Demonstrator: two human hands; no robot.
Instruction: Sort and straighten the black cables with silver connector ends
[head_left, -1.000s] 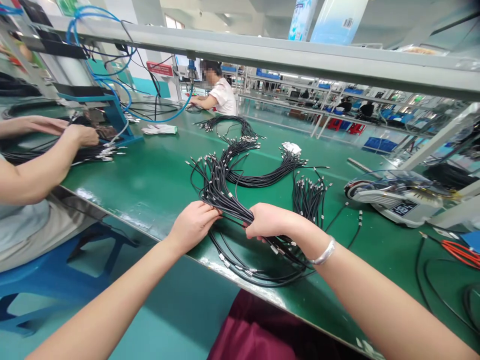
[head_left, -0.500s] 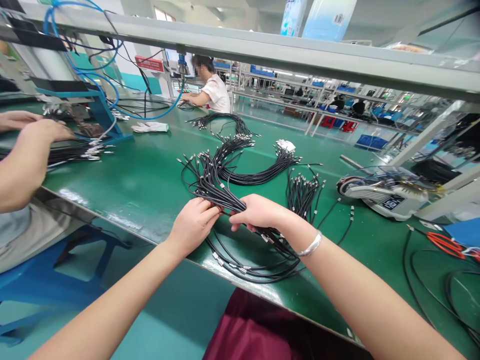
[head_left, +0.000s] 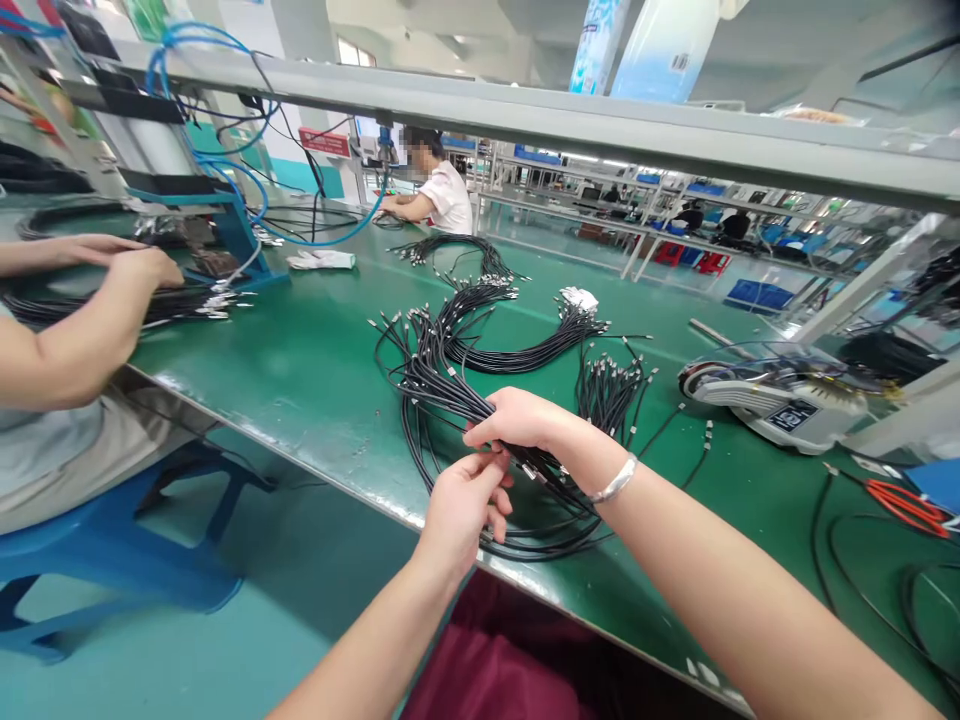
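Fingers of the right hand [head_left: 517,418] are closed around the middle of a bundle of black cables [head_left: 450,392], held above the near edge of the green tabletop [head_left: 315,385]. Its metal-tipped ends are fanned out beyond the thumb, toward the far edge. The fingertips of the left hand [head_left: 465,500] are bent together just below the right hand; whether a cable is pinched between them cannot be told. Looped cables [head_left: 547,548] are seen by the near edge, partly covered by the left hand.

Farther from the near edge, a curved cable bundle [head_left: 517,358] is laid, with a shorter cable bundle [head_left: 611,395] to its right. Toward the right end of the tabletop, a white bench machine [head_left: 787,400] and a coiled orange cord [head_left: 907,505] are seen. At the left, a blue-framed press [head_left: 244,235] is placed beside a co-worker's hands [head_left: 146,270].

Half a second ago the left hand was placed at the bundle's left side; it has been brought under the right hand, while the right hand's grip has been kept.
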